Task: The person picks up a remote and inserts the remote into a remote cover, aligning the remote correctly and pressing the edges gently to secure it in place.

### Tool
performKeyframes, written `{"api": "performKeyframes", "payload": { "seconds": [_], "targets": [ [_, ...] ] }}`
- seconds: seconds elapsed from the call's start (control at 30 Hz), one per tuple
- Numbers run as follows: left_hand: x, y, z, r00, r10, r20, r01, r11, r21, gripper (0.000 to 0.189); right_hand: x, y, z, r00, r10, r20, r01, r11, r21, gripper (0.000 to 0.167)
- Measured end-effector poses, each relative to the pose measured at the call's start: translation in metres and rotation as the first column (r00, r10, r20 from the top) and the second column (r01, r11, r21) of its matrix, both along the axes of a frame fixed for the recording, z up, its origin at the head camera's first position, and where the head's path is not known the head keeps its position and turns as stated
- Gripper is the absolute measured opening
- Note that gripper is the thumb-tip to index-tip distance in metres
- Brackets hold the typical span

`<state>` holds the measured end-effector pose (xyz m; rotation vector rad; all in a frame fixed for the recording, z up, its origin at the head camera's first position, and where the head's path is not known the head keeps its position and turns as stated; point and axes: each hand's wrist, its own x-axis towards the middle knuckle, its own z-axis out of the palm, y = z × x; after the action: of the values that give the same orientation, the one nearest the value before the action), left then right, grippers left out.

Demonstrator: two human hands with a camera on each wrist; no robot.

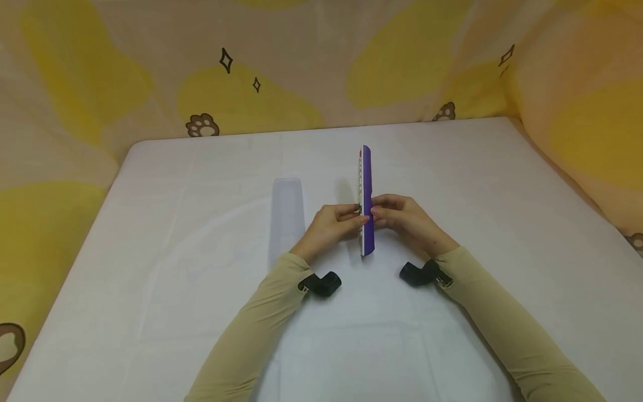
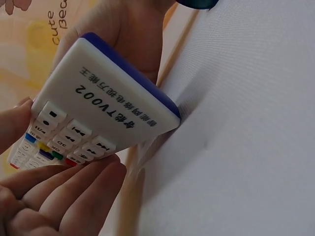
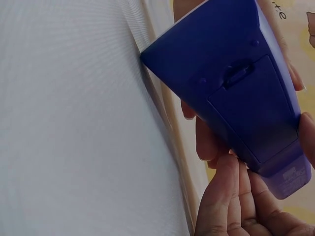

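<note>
A remote control (image 1: 367,178) with a purple back and white front stands on edge above the table, its long side pointing away from me. From its left, my left hand (image 1: 325,228) grips it between thumb and fingers. My right hand (image 1: 412,222) holds the lower edges from the right, thumb on one side and fingers on the other. Several white and coloured buttons (image 2: 58,142) and printed lettering show in the left wrist view. The battery cover (image 3: 258,110) on the purple back is closed in the right wrist view.
A long translucent plastic case (image 1: 287,195) lies on the white-covered table (image 1: 166,234), just left of my left hand. Yellow patterned cloth (image 1: 291,72) hangs behind the table and at its sides. Black camera mounts (image 1: 324,283) jut inward from both wrists.
</note>
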<state>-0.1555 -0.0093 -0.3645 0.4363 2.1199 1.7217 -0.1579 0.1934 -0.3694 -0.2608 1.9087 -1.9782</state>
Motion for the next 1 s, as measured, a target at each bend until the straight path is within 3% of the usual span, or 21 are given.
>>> {"api": "performKeyframes", "payload": {
  "seconds": [0.43,0.67,1.0],
  "targets": [
    [-0.0015,-0.0003,-0.0029,0.997,-0.067,0.029,0.065,0.995,0.07,0.042,-0.0009,0.0007,-0.0012,1.0,0.008,0.009,-0.008,1.0,-0.018,0.039],
    [-0.0017,-0.0022,-0.0004,0.994,-0.089,0.059,0.082,0.991,0.102,0.037,-0.0004,0.0001,-0.0016,0.999,-0.023,0.03,0.023,1.0,0.008,0.03],
    [-0.0036,-0.0024,0.0013,0.998,-0.012,0.061,0.009,0.999,0.037,0.033,-0.002,-0.0015,-0.0008,0.998,-0.057,0.042,0.054,0.996,0.067,0.035]
  ]
}}
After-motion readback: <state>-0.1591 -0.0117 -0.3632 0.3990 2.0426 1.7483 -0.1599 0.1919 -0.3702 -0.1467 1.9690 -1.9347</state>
